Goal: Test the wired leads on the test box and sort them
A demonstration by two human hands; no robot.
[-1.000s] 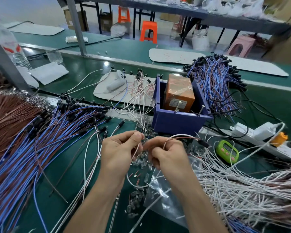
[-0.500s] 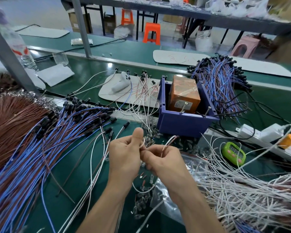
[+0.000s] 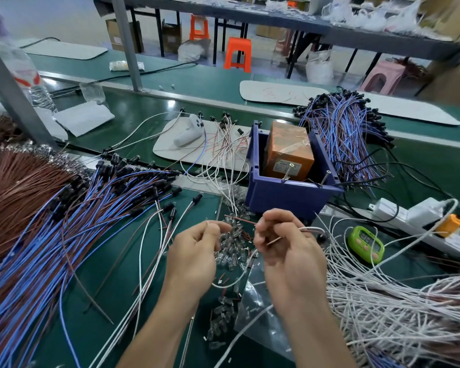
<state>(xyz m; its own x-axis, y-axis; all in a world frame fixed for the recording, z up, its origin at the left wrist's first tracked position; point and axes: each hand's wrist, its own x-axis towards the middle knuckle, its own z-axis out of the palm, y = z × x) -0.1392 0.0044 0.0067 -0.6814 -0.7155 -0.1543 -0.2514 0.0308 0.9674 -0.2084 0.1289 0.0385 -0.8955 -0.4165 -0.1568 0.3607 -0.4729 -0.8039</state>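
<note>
Lead heaps flank the blue test box (image 3: 290,200), with both hands just in front of it.
Blue-brown leads (image 3: 72,221) lie left of the box and white leads (image 3: 398,309) to its right front. The right hand (image 3: 292,258) pinches a white lead (image 3: 314,229) between thumb and forefinger. The lead runs crosswise, sagging toward the left hand (image 3: 194,256), whose curled fingers hide their grip.

A dark green matted workbench (image 3: 117,282) carries blue-and-brown black-tipped leads (image 3: 64,221) fanned left of the grip, a purple plastic bin (image 3: 290,195) just beyond it, tangled white leads (image 3: 396,309) to its right, and small clear parts (image 3: 230,245), possibly bulbs, beneath it.
</note>
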